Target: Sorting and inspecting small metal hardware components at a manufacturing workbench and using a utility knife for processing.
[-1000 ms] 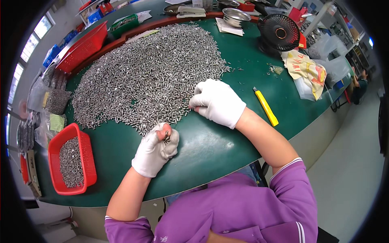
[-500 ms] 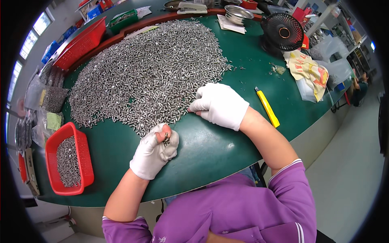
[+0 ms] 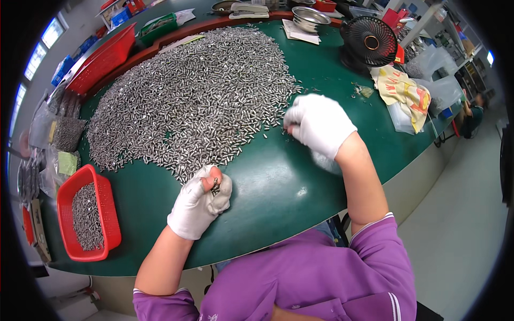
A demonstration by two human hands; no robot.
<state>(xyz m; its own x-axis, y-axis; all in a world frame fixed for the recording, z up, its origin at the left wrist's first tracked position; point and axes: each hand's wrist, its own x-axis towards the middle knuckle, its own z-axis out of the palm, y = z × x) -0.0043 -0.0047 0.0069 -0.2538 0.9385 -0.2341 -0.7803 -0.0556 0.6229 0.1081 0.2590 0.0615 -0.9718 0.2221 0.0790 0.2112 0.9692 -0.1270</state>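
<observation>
A wide heap of small silver metal pins [image 3: 187, 101] covers the green table [image 3: 278, 182]. My left hand [image 3: 201, 200], in a white glove with an open fingertip, rests at the heap's near edge, curled around a few metal pins [image 3: 215, 185]. My right hand [image 3: 318, 123], also gloved in white, is raised at the heap's right edge with its fingers pinched together near the pins; what it holds is hidden.
A red basket [image 3: 88, 214] partly filled with pins stands at the table's left front. A black fan [image 3: 369, 40], a yellow printed bag [image 3: 399, 91], a metal bowl [image 3: 310, 18] and a large red tray [image 3: 104, 56] line the far side. Another person [image 3: 474, 115] is far right.
My right hand has lifted and moved right along the heap's edge, hiding the yellow cutter seen before. My left hand stays curled on its pins in about the same place.
</observation>
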